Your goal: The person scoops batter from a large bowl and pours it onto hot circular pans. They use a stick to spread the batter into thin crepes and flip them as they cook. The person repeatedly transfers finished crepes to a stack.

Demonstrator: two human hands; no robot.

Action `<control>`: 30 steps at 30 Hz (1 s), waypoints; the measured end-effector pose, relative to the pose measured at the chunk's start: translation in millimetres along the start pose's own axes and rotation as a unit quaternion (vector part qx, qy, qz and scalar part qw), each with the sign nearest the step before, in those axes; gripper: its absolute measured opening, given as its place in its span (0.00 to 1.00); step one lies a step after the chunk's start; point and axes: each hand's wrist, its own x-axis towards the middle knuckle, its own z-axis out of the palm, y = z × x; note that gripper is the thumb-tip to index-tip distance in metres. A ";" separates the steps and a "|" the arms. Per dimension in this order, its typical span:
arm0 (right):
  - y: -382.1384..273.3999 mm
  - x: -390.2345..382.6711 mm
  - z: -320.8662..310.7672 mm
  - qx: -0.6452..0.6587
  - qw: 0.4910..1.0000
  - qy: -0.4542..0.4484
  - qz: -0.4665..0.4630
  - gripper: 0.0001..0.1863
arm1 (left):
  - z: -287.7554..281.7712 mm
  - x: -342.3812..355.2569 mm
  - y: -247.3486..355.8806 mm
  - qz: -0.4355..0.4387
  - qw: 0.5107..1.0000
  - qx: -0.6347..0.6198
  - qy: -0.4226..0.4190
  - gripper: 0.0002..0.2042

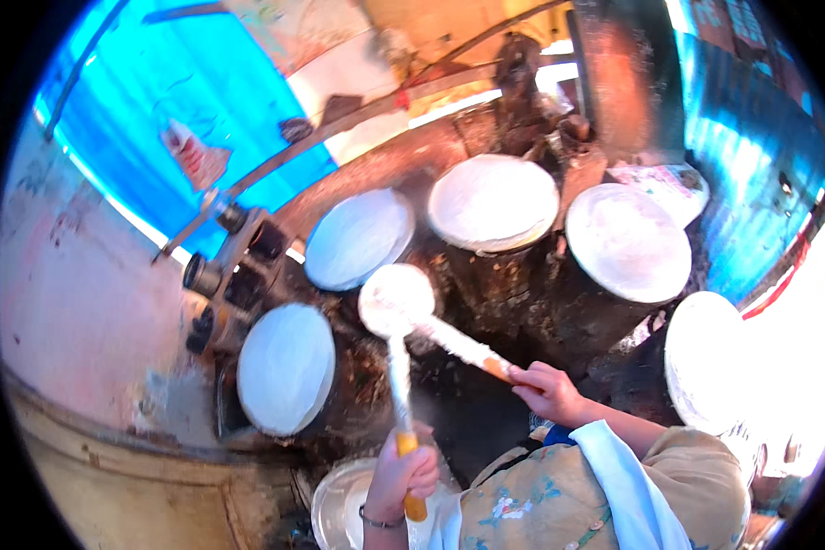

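My left hand (405,470) is closed around the yellow handle of a long-handled ladle (400,376), its shaft coated in white. The ladle's round white head (396,298) is raised in front of me, away from the round white tops around it. My right hand (550,391) grips the orange-brown end of a white-coated stick (463,345). The stick's far end meets the ladle's head; whether it lies in it or against it I cannot tell. Below my left hand is a wide pale basin (328,500), partly hidden by my arm and clothing.
Round, flat white tops stand in an arc on a dark, sooty stove: far left (286,368), left of centre (359,239), middle (493,203), right (628,243) and far right (704,362). A dark metal fixture (247,261) stands at left. A wooden pole (339,122) runs along the back.
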 end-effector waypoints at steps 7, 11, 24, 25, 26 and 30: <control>59.7 -56.8 -126.4 -0.077 0.938 0.298 0.158 0.18 | 167.5 174.6 14.6 -0.113 0.936 0.160 -0.294 0.14; 83.6 -87.2 -160.7 -0.038 0.868 0.379 0.319 0.15 | 253.8 248.4 -17.2 -0.181 0.904 0.223 -0.317 0.16; 186.2 -80.0 -179.0 0.124 0.679 0.562 0.455 0.13 | 356.1 450.3 -132.4 0.068 0.769 0.559 -0.304 0.27; 185.4 -73.0 -181.8 0.164 0.661 0.567 0.463 0.12 | 349.1 464.6 -132.5 0.114 0.750 0.573 -0.309 0.27; 180.7 -67.9 -185.8 0.195 0.653 0.567 0.463 0.12 | 343.2 483.3 -132.8 0.164 0.732 0.584 -0.311 0.27; 191.2 -51.2 -180.8 0.242 0.625 0.591 0.449 0.11 | 325.2 536.1 -139.7 0.425 0.645 0.551 -0.315 0.26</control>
